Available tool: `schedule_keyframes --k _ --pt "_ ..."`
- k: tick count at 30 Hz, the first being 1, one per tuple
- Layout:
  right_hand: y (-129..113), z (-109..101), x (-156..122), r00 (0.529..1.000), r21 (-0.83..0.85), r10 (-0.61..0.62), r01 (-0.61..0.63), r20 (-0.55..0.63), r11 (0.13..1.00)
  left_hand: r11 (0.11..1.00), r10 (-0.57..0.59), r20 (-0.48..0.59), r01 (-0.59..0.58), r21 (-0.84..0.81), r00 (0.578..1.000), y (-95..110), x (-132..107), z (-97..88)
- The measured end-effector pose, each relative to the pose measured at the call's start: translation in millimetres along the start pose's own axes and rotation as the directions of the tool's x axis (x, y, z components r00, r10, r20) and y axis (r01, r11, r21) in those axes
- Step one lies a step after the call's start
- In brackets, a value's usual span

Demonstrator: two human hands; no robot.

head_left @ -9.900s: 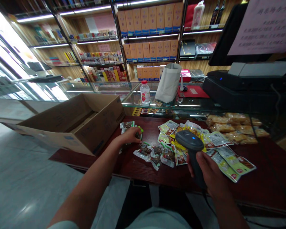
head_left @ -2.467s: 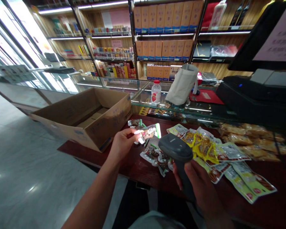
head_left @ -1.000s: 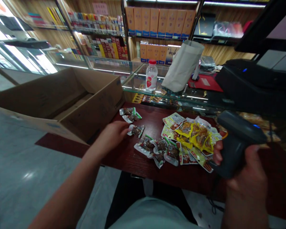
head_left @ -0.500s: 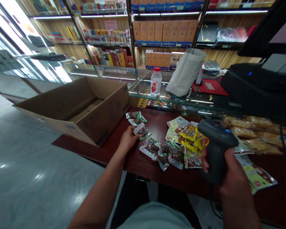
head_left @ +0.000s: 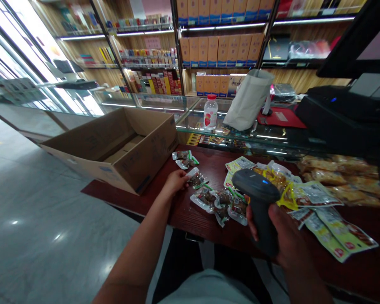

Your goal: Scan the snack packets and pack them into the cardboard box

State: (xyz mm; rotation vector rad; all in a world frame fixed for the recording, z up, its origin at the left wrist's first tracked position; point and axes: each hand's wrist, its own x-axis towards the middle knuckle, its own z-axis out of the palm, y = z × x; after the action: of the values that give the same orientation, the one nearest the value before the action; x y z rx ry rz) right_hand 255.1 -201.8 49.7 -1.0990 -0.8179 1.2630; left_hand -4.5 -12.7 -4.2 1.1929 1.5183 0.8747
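My right hand (head_left: 288,236) is wrapped round the handle of a dark grey barcode scanner (head_left: 256,188), its head tilted toward the left over the packets. Pinched at its edge by my left hand (head_left: 176,182) is a small clear snack packet (head_left: 196,179) with brown contents, low over the dark red tabletop (head_left: 183,215). Just right of it lies a cluster of similar snack packets (head_left: 221,200), several with green strips. Two more packets (head_left: 185,159) rest behind my left hand. Partly behind the scanner are green-and-white pouches (head_left: 316,194) and yellow-edged packets (head_left: 288,196).
An open cardboard box (head_left: 152,156) stands at the left. Behind the tabletop, a glass counter holds a bottle with a red cap (head_left: 210,114) and a pale bag (head_left: 250,99). Bread-like packs (head_left: 335,175) lie at right, below a black machine (head_left: 342,116).
My right hand has moved the scanner left, nearer the clear packets, uncovering more pouches on the right. My left hand still pinches its packet. The view has shifted slightly.
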Motion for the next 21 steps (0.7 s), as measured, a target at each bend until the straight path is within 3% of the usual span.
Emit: schedule_keyframes --k 4,9,15,21 --pt "2 0 -1 0.999 -0.043 0.049 -0.048 0.013 0.998 0.977 0.003 -0.008 -0.005 -0.214 1.0 -8 -22 0.6" --pt "3 2 1 0.992 -0.041 0.018 -0.013 0.126 0.999 0.836 0.072 -0.095 -0.112 -0.538 0.993 -14 -53 5.1" --pt "1 16 -2 0.98 -0.079 0.02 -0.004 0.196 0.997 0.775 0.087 -0.246 -0.22 -0.592 0.965 -1 -79 14.5" --pt "-1 27 -6 0.974 -0.096 0.024 -0.003 0.223 0.995 0.755 0.085 -0.324 -0.273 -0.596 0.942 6 -86 21.2"
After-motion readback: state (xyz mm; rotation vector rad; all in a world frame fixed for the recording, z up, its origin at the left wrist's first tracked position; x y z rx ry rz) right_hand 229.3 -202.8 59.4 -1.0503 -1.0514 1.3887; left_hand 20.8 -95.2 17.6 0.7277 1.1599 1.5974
